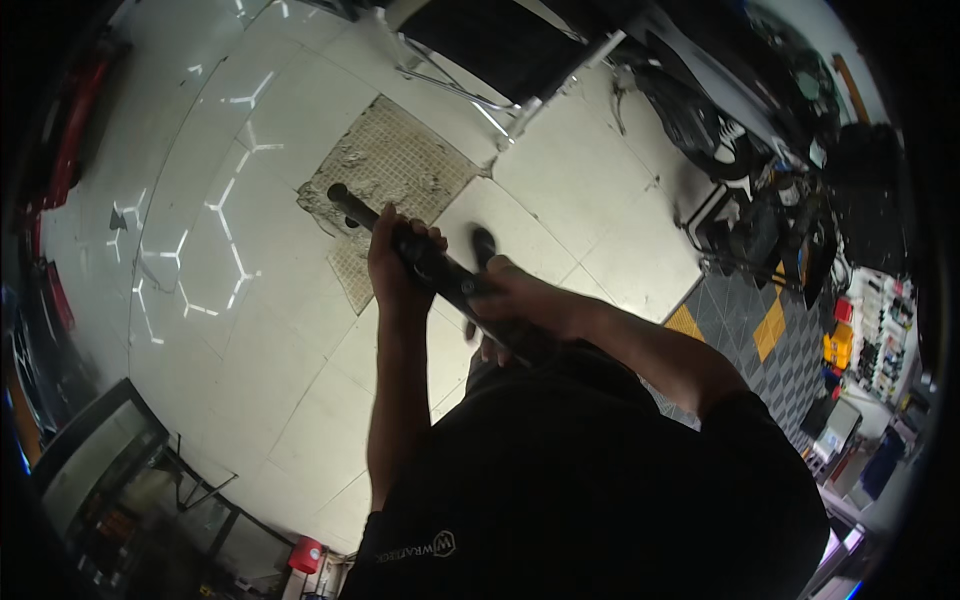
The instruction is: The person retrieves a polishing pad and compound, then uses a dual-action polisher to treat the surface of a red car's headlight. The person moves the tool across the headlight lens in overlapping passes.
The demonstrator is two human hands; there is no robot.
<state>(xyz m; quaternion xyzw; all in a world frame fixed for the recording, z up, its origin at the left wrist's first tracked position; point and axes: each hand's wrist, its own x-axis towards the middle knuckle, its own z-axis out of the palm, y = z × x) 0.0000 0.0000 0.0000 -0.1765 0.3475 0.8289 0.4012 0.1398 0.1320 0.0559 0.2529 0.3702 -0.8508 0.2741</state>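
A long black tube-shaped tool (443, 270) runs slantwise in front of my body, its narrow end pointing away to the far left. A short knob sticks out near that narrow tip. My left hand (396, 262) wraps round it towards the far end. Closer to my waist, my right hand (520, 297) grips the thicker part. The tool's near end is dark against my black clothes, so its exact kind is hard to make out. Beneath it, a dark shoe (483, 243) shows on the floor.
A worn gridded patch (400, 160) lies in the pale tiled floor. A black folding chair (490, 50) stands ahead. Black vehicle parts (790, 230) sit on a rack at right, beside grey-and-yellow floor tiles (745, 325). A framed glass panel (105, 455) and a red container (305, 554) are lower left.
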